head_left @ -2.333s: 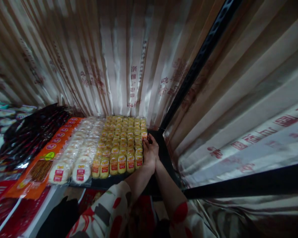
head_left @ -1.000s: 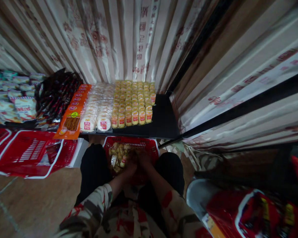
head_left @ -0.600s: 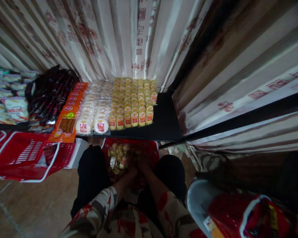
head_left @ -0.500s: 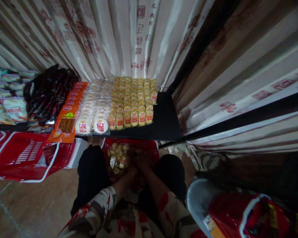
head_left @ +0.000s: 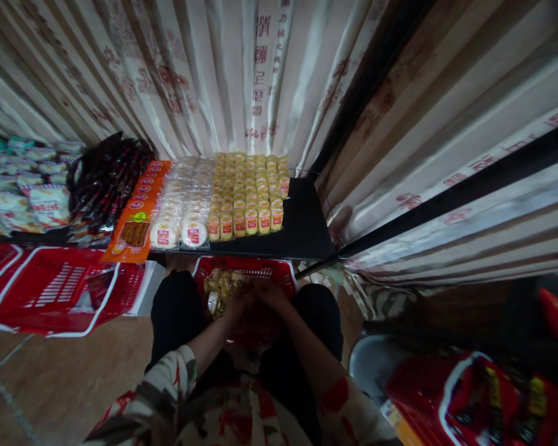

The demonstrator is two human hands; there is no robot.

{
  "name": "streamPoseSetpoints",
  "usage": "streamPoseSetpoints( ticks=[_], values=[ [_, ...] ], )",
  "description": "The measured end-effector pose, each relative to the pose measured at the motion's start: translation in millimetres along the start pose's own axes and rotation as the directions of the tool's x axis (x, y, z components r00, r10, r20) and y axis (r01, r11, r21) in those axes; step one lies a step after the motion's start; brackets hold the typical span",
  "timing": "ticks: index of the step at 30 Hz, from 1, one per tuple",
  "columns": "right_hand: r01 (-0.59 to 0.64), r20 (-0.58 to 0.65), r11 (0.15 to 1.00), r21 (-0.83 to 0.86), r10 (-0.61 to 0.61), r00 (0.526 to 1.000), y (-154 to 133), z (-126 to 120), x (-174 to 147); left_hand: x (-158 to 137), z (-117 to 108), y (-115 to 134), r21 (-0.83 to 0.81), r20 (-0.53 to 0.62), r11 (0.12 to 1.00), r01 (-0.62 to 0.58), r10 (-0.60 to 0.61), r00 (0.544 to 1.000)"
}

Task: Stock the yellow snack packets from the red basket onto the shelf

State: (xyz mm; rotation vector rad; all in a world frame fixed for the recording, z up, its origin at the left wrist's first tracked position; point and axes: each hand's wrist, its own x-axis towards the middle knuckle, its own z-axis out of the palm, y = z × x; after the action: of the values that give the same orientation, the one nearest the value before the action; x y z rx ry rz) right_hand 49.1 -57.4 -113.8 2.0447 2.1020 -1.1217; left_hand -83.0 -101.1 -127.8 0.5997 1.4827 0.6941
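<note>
Both my hands are inside a red basket (head_left: 279, 271) between my knees. My left hand (head_left: 239, 301) is beside a pile of small yellow-wrapped cakes (head_left: 222, 285) at the basket's left. Close against it, my right hand (head_left: 268, 293) bends inward over the middle of the basket. The fingers of both look curled and pressed together; dimness hides what they hold. Just beyond, rows of the same wrapped cakes (head_left: 246, 195) stand on a black shelf (head_left: 302, 217).
Round white crackers (head_left: 194, 234), an orange snack packet (head_left: 132, 223), dark packets (head_left: 114, 186) and white snack bags (head_left: 49, 201) line the shelf leftward. Another red basket (head_left: 56, 285) is at left. A grey tub (head_left: 376, 362) and red basket (head_left: 418, 390) stand at right. Curtains (head_left: 242, 74) hang behind.
My hands have moved forward and closer together in the basket, the left nearer the cakes. The view has shifted slightly; the shelf rows look the same.
</note>
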Motion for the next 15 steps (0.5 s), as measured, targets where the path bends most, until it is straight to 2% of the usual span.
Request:
streamPoseSetpoints(
  ticks=[3, 5, 10, 13, 15],
  values=[
    [0.015, -0.021, 1.000, -0.003, -0.015, 1.000, -2, -12, -10, -2, -12, 20, -0.002, 0.028, 1.000, 0.026, -0.025, 0.999],
    [0.079, -0.056, 0.997, 0.011, -0.079, 0.995, -5, -21, -17, -5, -19, 36, 0.065, 0.101, 0.998, -0.027, 0.020, 0.995],
    [0.306, -0.092, 0.942, 0.137, -0.296, 0.951, -12, -39, -30, -12, -27, 77, 0.277, 0.255, 0.926, -0.257, 0.186, 0.949],
    [0.370, -0.130, 0.889, 0.270, -0.347, 0.929, -12, -48, -32, -12, -24, 98, 0.332, 0.341, 0.863, -0.382, 0.268, 0.901],
    [0.369, -0.170, 0.867, 0.336, -0.330, 0.929, -10, -53, -31, -10, -21, 109, 0.351, 0.393, 0.821, -0.451, 0.307, 0.867]
  ],
)
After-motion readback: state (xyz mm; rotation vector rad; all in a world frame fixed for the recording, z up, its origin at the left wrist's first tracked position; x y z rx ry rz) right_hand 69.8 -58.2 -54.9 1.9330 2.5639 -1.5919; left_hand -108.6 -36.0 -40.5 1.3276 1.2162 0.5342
